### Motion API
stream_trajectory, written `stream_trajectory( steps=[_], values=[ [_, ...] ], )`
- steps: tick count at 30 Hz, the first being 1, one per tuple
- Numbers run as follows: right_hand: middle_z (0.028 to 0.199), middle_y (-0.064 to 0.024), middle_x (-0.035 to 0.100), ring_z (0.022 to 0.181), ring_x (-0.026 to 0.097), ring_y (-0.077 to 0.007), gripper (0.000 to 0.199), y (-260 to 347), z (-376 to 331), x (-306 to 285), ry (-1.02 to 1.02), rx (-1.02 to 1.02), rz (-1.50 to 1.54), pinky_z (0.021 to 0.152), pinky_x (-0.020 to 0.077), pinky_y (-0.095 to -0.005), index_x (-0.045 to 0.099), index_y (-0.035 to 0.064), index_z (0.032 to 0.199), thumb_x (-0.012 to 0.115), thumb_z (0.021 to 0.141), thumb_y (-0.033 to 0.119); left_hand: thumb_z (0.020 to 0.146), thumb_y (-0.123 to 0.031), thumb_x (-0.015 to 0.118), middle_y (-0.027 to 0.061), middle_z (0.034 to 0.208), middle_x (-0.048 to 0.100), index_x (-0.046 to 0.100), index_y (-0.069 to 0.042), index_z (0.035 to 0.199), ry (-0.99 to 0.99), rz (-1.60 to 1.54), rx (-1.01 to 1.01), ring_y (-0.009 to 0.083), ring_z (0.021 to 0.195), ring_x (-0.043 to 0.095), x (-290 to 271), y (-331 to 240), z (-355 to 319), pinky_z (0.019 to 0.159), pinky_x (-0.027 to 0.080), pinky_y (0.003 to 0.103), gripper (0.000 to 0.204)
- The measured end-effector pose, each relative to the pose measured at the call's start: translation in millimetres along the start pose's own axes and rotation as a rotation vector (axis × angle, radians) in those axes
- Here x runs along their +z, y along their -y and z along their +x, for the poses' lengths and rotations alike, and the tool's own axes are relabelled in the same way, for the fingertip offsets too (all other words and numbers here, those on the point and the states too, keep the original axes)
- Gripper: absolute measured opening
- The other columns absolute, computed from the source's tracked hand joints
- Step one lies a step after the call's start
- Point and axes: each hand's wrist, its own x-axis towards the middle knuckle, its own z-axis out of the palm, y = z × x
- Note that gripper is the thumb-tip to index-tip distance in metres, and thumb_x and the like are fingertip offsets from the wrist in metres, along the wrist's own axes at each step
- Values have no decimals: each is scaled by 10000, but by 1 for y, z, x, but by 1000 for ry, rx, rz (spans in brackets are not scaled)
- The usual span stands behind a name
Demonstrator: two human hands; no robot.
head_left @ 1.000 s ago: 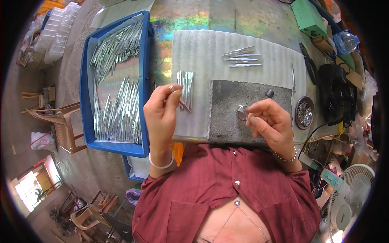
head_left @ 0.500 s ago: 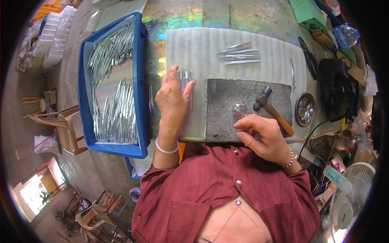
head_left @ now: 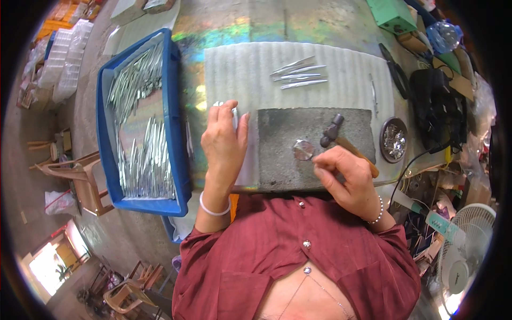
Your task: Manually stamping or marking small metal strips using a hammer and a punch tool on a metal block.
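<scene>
My left hand (head_left: 225, 133) is closed around several slim silver tweezer-like pieces (head_left: 235, 118) at the left of the white foam sheet (head_left: 240, 69). Its fingers cover most of them. Over the near right part of a dark stone slab (head_left: 277, 128), my right hand (head_left: 349, 178) has its thumb and fingers curled together; what they hold, if anything, is hidden. Just left of those fingertips a round shiny disc (head_left: 303, 150) lies on the slab. A hammer (head_left: 332, 131) rests there too, its wooden handle partly behind my right hand. More slim silver pieces (head_left: 301, 74) lie on the foam beyond the slab.
A blue tray (head_left: 184, 128) full of similar silver pieces stands at the left. To the right are a round dish (head_left: 384, 144) of small shiny bits, a black tool (head_left: 393, 69) and a black machine (head_left: 432, 101) with a cable. A fan (head_left: 469, 240) stands at lower right.
My left hand has drawn its fingers in around the silver pieces, which showed more before. My right hand has shifted slightly right, away from the disc. The view has shifted a little.
</scene>
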Motion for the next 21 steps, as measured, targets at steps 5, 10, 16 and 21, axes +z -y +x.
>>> stream_trajectory(
  steps=[5, 10, 16, 21],
  values=[
    [1033, -148, 554, 932, 556, -322, 326, -26, -12, -16, -200, -43, -396, 811, 447, -399, 552, 13, 1079, 648, 768, 34, 807, -125, 633, 134, 907, 609, 615, -50, 958, 128, -212, 114, 331, 782, 613, 0, -34, 49, 673, 480, 412, 170],
    [1105, -161, 519, 1002, 519, -320, 413, -26, -23, -22, -172, 15, -538, 857, 421, -399, 516, 9, 1136, 661, 753, 57, 749, -211, 686, 140, 921, 633, 636, -43, 934, 292, -112, 209, 331, 823, 627, 66, -26, 116, 720, 490, 414, 255],
    [1055, -149, 504, 994, 510, -305, 432, -36, -32, -24, -185, 85, -623, 839, 431, -391, 508, 10, 1134, 653, 730, 54, 701, -255, 723, 158, 761, 672, 660, -30, 724, 640, 2, 198, 304, 782, 652, 88, -34, 154, 721, 504, 390, 235],
    [974, -128, 490, 934, 536, -289, 296, -37, -34, -28, -105, 141, -659, 761, 464, -400, 499, 17, 1016, 607, 743, 51, 719, -213, 698, 166, 753, 660, 637, 2, 761, 571, -13, 229, 303, 745, 645, 82, -39, 145, 691, 495, 378, 228]
  ],
)
